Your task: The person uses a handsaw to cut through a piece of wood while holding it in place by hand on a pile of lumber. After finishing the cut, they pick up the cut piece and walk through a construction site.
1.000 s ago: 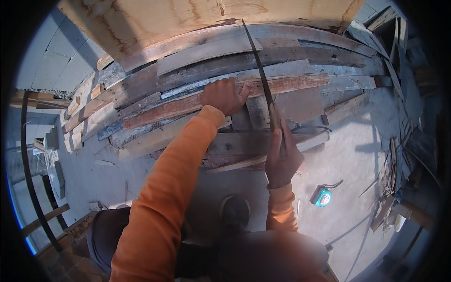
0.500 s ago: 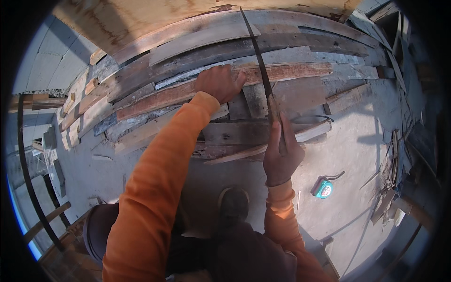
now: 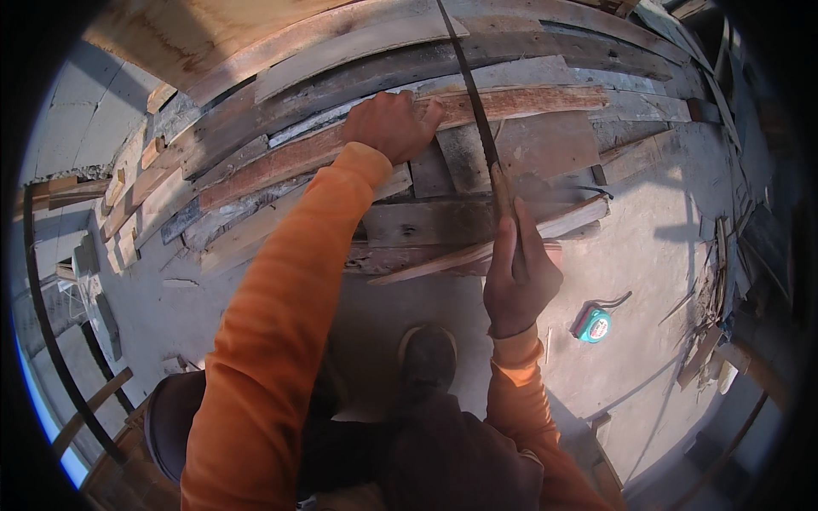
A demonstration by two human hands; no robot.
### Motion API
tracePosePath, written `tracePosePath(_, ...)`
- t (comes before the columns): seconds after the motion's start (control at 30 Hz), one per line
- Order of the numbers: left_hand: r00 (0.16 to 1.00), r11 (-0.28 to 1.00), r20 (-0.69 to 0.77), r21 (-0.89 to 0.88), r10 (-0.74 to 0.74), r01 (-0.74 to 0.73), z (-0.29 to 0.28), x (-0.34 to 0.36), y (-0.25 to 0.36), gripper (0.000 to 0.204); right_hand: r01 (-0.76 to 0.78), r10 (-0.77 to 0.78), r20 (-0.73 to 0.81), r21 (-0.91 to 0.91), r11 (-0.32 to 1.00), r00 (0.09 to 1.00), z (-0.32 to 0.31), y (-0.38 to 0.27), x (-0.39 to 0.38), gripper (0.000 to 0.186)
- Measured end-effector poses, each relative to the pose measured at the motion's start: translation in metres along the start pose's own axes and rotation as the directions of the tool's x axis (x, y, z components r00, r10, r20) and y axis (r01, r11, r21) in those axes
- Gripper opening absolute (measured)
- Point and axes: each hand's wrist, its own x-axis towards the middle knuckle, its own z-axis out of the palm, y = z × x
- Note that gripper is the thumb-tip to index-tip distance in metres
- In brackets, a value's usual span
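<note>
A long reddish wooden board (image 3: 520, 102) lies across other planks in front of me. My left hand (image 3: 390, 126) is closed over it, pressing from above, with the thumb toward the right and the other fingers partly hidden. To the right of that hand, a handsaw (image 3: 470, 83) with a narrow dark toothed blade crosses the board, pointing away from me. My right hand (image 3: 521, 272) is wrapped round the saw's wooden handle, closer to my body than the board. Whether a cut shows in the wood, I cannot tell.
Several weathered planks (image 3: 417, 223) lie under and around the board. A pale split stick (image 3: 571, 220) rests near my right hand. On the concrete floor (image 3: 639, 255) sits a teal tape measure (image 3: 594, 325). A large plywood panel (image 3: 170, 43) stands at the far left; scrap wood (image 3: 711, 281) lies right.
My right hand has drawn the saw back toward me across the board. The left hand stays on the board. The whole view has shifted slightly, so the planks appear higher.
</note>
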Motion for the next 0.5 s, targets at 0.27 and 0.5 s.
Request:
tracePosePath(0.27, 0.999, 1.0, 0.048, -0.019, 0.023, -0.022, -0.004, 0.006, 0.004, 0.066, -0.04, 0.04, 0.003, -0.131, 0.991, 0.999, -0.048, -0.003, -0.069, 0.03)
tracePosePath(0.5, 0.997, 0.999, 0.067, 0.03, -0.032, 0.03, -0.003, 0.01, -0.004, 0.069, -0.074, 0.073, -0.017, -0.027, 0.997, 0.997, -0.021, -0.006, -0.043, 0.028)
